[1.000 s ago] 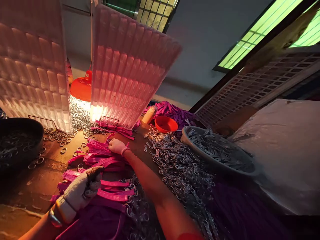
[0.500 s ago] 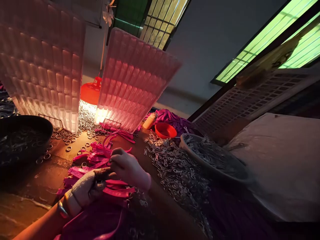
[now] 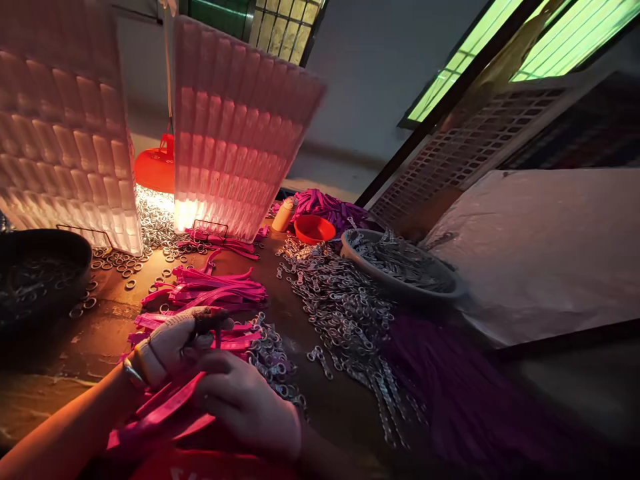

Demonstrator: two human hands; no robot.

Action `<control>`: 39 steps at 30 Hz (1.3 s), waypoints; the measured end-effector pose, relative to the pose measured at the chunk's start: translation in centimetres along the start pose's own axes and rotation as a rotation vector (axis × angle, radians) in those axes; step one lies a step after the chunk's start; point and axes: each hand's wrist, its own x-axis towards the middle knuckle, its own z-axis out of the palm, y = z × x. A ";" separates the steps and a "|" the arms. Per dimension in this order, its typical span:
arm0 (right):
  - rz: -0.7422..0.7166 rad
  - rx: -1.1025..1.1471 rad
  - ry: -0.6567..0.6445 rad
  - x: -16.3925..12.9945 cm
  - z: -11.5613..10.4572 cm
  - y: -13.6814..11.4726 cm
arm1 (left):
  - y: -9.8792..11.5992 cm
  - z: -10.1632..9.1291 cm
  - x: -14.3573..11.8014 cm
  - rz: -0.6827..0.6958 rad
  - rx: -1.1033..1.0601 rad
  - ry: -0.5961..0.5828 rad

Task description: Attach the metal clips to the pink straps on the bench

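My left hand, in a pale glove with dark fingertips, is closed above the pink straps, its thumb and fingers pressed together. Just below and to the right, my right hand is closed, with curled fingers close to the left fingertips. Whatever is between the fingers is hidden or too small to make out. Loose pink straps run beneath both hands. Beyond them lies a pile of pink straps, and strap ends with metal clasps lie to the right of my hands.
A heap of metal clasps spreads to the right, beside a full grey basin. Metal rings lie near a dark bowl. Farther back are a red bowl, a red lamp and upright ribbed plastic sheets.
My right hand has moved down toward me, from above the left fingers to below them. The left hand has shifted slightly. The view has tilted and moved, showing more of the straps and clasps.
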 end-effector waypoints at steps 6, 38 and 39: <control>0.343 0.091 0.379 -0.8 -2.5 1.4 | -0.9 0.9 -0.5 0.040 0.206 -0.033; 0.288 -0.673 -0.112 -3.7 -2.4 2.1 | -1.8 2.6 0.0 0.078 0.826 -0.187; 0.275 -0.680 -0.064 -4.0 -2.4 2.3 | -0.9 1.7 -0.2 0.092 0.886 -0.211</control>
